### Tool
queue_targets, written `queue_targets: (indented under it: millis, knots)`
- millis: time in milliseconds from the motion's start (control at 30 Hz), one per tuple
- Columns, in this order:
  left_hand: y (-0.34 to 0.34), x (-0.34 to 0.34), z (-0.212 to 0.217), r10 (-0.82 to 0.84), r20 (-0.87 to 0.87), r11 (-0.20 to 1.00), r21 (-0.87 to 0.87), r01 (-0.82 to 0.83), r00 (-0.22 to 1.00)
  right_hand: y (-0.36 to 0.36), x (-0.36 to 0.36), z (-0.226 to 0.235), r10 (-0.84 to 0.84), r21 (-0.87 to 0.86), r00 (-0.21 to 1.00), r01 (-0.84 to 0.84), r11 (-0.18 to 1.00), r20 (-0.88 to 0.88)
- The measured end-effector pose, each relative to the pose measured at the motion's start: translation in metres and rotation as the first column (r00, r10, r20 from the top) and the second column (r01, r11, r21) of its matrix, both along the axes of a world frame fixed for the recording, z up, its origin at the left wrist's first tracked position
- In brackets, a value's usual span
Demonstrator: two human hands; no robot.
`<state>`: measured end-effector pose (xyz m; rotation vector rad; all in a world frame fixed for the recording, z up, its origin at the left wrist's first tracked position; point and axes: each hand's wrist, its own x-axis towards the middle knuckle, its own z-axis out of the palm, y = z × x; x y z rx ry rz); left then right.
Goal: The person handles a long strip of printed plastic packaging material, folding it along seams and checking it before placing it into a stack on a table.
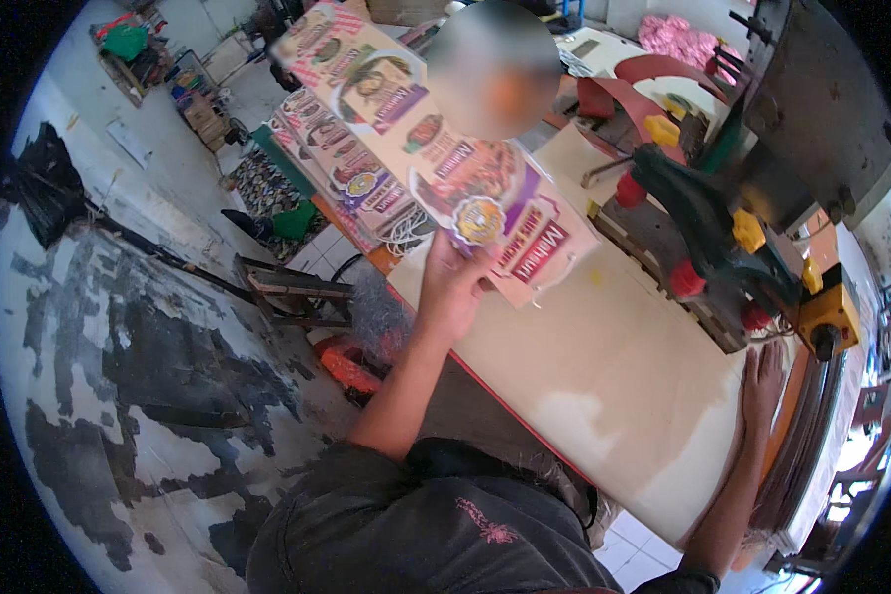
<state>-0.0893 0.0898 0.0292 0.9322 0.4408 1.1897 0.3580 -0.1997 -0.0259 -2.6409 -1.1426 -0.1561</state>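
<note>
L hand (455,285) grips the long food-pic sheet (445,150) near its low end, prob. b/c that keeps the rest up off the desk (564,356). Pile of sheets (339,163) is just L of it. R hand (762,374) lies flat on the desk near the yellow box (828,319), fingers out, w/ nothing in it, maybe to lean.
</note>
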Motion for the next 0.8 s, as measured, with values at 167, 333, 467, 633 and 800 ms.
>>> queue_targets:
  millis: [167,333,467,633,800]
  knots:
    - [-0.012,-0.002,-0.012,-0.055,0.006,0.998,-0.042,0.055,0.998,0.009,-0.008,0.002,-0.006,-0.037,1.0,0.006,0.999,-0.003]
    - [-0.016,-0.001,-0.013,-0.062,-0.021,0.998,-0.03,0.062,0.998,0.009,-0.006,0.004,0.011,-0.04,1.0,-0.011,0.999,0.007]
    - [-0.019,0.003,-0.018,-0.087,-0.034,0.994,-0.068,0.084,0.996,0.004,-0.008,0.009,0.027,-0.025,0.999,-0.026,0.999,0.043]
    - [-0.034,0.007,-0.025,-0.02,0.034,0.999,-0.031,0.021,0.999,0.016,-0.022,0.021,0.131,0.15,0.985,-0.147,0.978,0.116]
    - [-0.067,0.013,-0.032,0.15,0.131,0.987,0.04,-0.156,0.98,0.018,-0.021,0.015,0.037,0.252,0.998,-0.046,0.967,0.042]
